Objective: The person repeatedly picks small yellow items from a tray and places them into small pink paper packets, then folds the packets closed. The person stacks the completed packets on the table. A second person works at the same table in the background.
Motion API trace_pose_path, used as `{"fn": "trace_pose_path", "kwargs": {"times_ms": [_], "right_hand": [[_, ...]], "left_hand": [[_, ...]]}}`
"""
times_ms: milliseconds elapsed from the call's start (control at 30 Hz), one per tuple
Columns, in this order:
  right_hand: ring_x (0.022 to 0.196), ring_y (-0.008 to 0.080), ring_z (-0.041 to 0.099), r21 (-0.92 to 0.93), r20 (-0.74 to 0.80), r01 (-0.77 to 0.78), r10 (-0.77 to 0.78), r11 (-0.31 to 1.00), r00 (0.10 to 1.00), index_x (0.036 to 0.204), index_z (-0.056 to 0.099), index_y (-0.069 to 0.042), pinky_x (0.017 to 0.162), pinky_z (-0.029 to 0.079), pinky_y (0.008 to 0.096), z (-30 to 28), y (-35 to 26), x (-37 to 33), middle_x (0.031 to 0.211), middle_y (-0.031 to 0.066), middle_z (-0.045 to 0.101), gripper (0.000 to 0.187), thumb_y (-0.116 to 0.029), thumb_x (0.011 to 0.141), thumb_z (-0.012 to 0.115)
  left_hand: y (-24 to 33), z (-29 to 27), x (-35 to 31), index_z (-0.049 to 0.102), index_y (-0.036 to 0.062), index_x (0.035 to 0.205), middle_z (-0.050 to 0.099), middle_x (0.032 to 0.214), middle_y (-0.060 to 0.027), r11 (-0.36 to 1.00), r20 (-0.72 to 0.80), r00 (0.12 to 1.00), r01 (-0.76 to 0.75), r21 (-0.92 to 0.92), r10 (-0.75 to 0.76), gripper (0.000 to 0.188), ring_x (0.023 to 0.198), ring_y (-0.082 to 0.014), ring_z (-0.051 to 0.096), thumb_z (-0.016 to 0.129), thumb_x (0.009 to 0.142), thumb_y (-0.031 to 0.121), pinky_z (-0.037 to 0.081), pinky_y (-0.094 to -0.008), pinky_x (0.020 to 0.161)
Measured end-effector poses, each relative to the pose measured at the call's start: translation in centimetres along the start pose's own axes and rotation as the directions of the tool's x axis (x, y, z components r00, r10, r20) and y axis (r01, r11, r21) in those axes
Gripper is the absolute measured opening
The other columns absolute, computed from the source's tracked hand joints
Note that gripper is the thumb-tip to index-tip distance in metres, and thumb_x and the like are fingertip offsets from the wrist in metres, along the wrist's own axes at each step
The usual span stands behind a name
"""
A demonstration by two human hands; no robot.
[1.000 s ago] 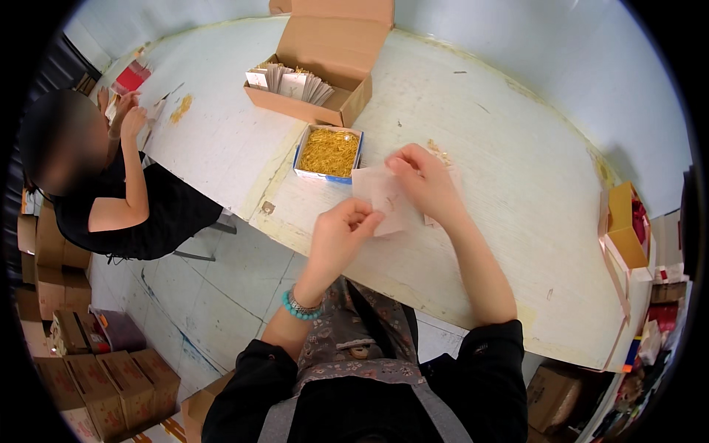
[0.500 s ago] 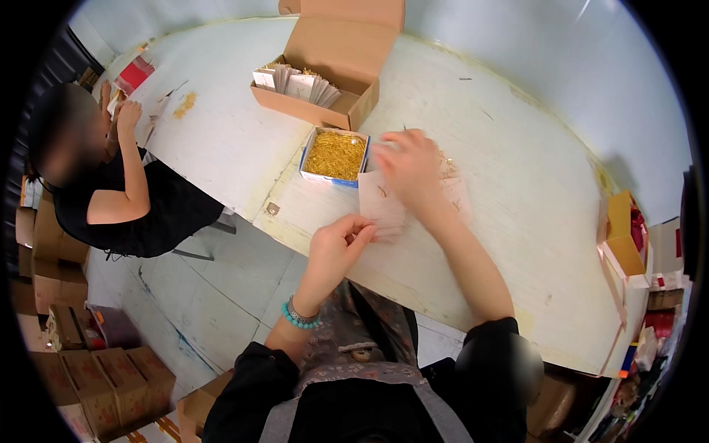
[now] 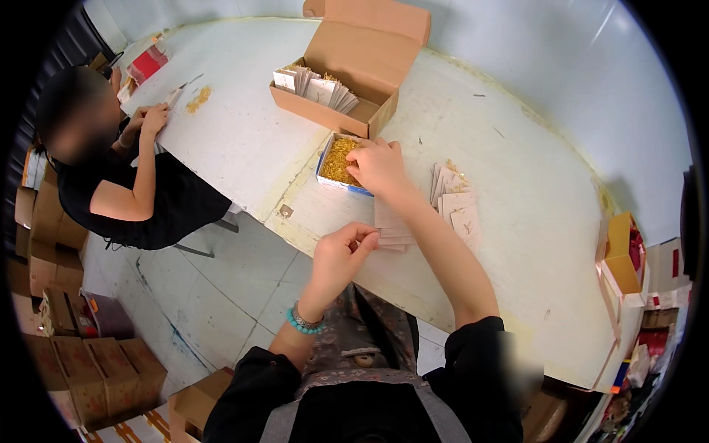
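My left hand (image 3: 343, 249) pinches the near left corner of a stack of pale paper cards (image 3: 391, 230) at the table's front edge. My right hand (image 3: 379, 168) reaches into a small white-and-blue box (image 3: 341, 185) filled with tiny gold pieces (image 3: 338, 159) that look like pins. Its fingers are bent down onto the gold pieces, and the fingertips are partly hidden, so what they grip is unclear. Right of my right forearm lies a loose fan of pale cards (image 3: 461, 213), with small gold bits at their far end.
Behind the small box stands an open brown carton (image 3: 332, 114) holding a row of cards. At left a co-worker (image 3: 111, 162) sits at the same white table (image 3: 532, 244), near a scatter of gold bits (image 3: 199, 100). A yellow-brown box (image 3: 624, 255) is at the right edge.
My right hand has moved left from above the cards into the small box, uncovering the fanned cards. My left hand stays at the stack's corner. The whole view has shifted slightly.
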State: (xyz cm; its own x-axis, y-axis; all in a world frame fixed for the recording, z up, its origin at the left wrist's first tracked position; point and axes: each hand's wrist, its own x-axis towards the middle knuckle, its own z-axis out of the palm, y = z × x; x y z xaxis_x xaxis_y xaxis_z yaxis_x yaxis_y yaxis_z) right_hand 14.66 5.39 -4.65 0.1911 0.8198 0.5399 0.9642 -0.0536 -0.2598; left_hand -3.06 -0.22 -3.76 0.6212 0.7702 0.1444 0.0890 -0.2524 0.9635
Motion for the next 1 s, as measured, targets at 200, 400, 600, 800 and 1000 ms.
{"fn": "trace_pose_path", "kwargs": {"times_ms": [200, 400, 600, 800, 1000], "right_hand": [[0.073, 0.0226, 0.057, 0.035, 0.037, -0.095, 0.093, 0.995, 0.995, 0.068, 0.07, -0.014, 0.069, 0.041, 0.0393, -1.6, 0.4, 0.1, 0.071, 0.0032, 0.064, 0.008, -0.02, 0.074, 0.067], [0.058, 0.0127, 0.054, 0.636, 0.378, -0.481, 0.3, 0.603, 0.876, 0.075, 0.069, -0.005, 0.052, 0.039, 0.0273, -5.7, 0.4, -0.7, 0.07, 0.0042, 0.066, 0.018, -0.023, 0.079, 0.068], [0.059, 0.0046, 0.046, 0.615, 0.678, -0.684, 0.18, 0.392, 0.713, 0.075, 0.068, -0.006, 0.052, 0.036, 0.0224, -11.3, 0.0, -3.3, 0.067, -0.0019, 0.06, 0.024, -0.028, 0.082, 0.068], [0.072, 0.0059, 0.052, 0.636, 0.709, -0.721, 0.158, 0.275, 0.687, 0.084, 0.067, -0.005, 0.063, 0.039, 0.021, -12.5, 0.2, -4.5, 0.074, -0.0019, 0.062, 0.022, -0.027, 0.084, 0.068], [0.072, 0.0063, 0.052, 0.714, 0.672, -0.667, 0.061, 0.213, 0.738, 0.085, 0.065, -0.003, 0.067, 0.041, 0.0217, -11.5, 0.4, -5.4, 0.075, -0.0015, 0.06, 0.021, -0.024, 0.086, 0.066]], "left_hand": [[0.2, -1.1, 0.4, 0.063, -0.0036, 0.091, 0.067, 0.075, -0.0057, 0.994, -0.044, 0.994, 0.1, 0.033, -0.098, 0.01, 0.07, -0.0068, 0.062, 0.061, 0.088, 0.006, 0.047, -0.0187, 0.063], [1.0, -1.8, 2.3, 0.066, -0.0004, 0.097, 0.069, 0.082, -0.0055, 0.999, -0.276, 0.961, -0.002, 0.047, 0.015, 0.014, 0.055, -0.0046, 0.05, 0.065, 0.085, 0.007, 0.041, -0.0197, 0.049], [3.8, -1.9, 4.9, 0.068, 0.0022, 0.096, 0.067, 0.087, -0.0075, 0.786, -0.079, 0.838, -0.467, 0.405, 0.539, 0.02, 0.064, -0.017, 0.061, 0.07, 0.076, 0.004, 0.05, -0.0272, 0.056], [4.7, -1.3, 4.5, 0.067, 0.0022, 0.088, 0.065, 0.081, -0.0073, 0.714, 0.028, 0.813, -0.528, 0.46, 0.582, 0.017, 0.061, -0.0189, 0.062, 0.071, 0.072, 0.0, 0.051, -0.0267, 0.053], [4.6, -1.3, 4.3, 0.065, 0.0024, 0.082, 0.063, 0.074, -0.006, 0.716, 0.041, 0.793, -0.57, 0.403, 0.607, 0.016, 0.056, -0.016, 0.061, 0.069, 0.068, -0.005, 0.049, -0.0255, 0.05]]}}
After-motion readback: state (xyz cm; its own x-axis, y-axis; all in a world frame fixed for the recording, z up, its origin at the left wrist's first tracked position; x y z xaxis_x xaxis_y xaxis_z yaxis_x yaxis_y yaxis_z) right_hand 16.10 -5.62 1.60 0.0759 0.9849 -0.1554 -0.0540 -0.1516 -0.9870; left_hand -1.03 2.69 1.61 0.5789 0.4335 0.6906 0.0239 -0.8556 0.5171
